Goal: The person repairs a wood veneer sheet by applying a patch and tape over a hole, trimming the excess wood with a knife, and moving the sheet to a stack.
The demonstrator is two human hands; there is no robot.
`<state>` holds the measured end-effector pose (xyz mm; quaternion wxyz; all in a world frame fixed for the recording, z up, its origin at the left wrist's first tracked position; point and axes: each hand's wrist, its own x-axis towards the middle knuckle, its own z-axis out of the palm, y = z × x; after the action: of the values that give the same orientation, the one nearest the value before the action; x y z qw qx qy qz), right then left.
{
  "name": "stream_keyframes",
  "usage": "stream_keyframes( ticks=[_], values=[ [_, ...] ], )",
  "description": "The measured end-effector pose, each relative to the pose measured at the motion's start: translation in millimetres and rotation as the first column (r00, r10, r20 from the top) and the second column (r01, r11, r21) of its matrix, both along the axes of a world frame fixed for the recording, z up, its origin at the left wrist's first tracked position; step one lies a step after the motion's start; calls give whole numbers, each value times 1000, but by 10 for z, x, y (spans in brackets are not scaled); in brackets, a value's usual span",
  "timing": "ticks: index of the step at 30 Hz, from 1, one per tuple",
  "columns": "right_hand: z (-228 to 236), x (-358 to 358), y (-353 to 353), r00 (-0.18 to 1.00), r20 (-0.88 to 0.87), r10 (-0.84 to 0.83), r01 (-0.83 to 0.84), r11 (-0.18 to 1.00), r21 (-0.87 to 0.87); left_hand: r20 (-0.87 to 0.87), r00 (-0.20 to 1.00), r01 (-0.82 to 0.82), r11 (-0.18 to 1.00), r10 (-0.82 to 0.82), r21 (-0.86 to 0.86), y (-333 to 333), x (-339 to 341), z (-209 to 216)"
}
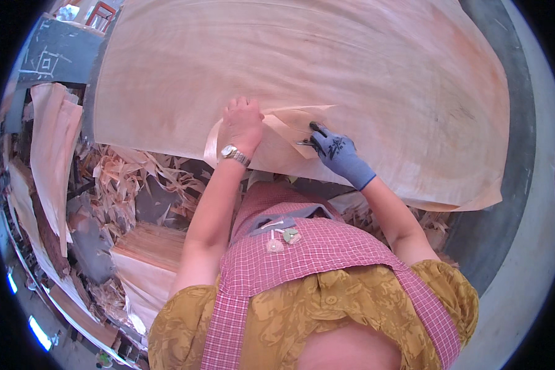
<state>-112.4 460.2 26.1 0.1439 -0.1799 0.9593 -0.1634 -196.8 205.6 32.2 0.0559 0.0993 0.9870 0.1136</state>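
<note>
A broad sheet of thin pinkish wood veneer [327,68] lies over the table before me. At its near edge, a smaller tan veneer piece [287,132] lies on top, with a curled strip beside my left wrist. My left hand [242,123], bare and wearing a wristwatch, has its fingers bent down over this piece; the fingertips are hidden. To its right, my right hand [338,155] wears a blue-grey glove with dark fingertips. Its fingers close around a small thin tool [304,143], whose kind I cannot make out, close against the veneer piece.
Torn veneer scraps [126,182] lie heaped below the table's near left side. A stack of veneer sheets [145,259] stands beside my left arm, and long veneer strips [52,148] hang farther left. The dark table edge [519,123] curves around the right.
</note>
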Motion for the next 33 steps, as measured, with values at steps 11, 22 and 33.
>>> stream_keyframes(
  ticks=[11,22,33],
  values=[
    [211,-364,208,773,631,-68,405,819,-407,668,730,-271,959,147,86,-2451,1501,439],
    [-59,-603,242,745,643,-178,607,582,-541,-22,943,-325,933,332,157,-3088,469,1163],
    [702,-626,-205,523,638,-565,849,284,-446,-376,640,182,343,670,921,-4109,-3169,2815]
  ],
)
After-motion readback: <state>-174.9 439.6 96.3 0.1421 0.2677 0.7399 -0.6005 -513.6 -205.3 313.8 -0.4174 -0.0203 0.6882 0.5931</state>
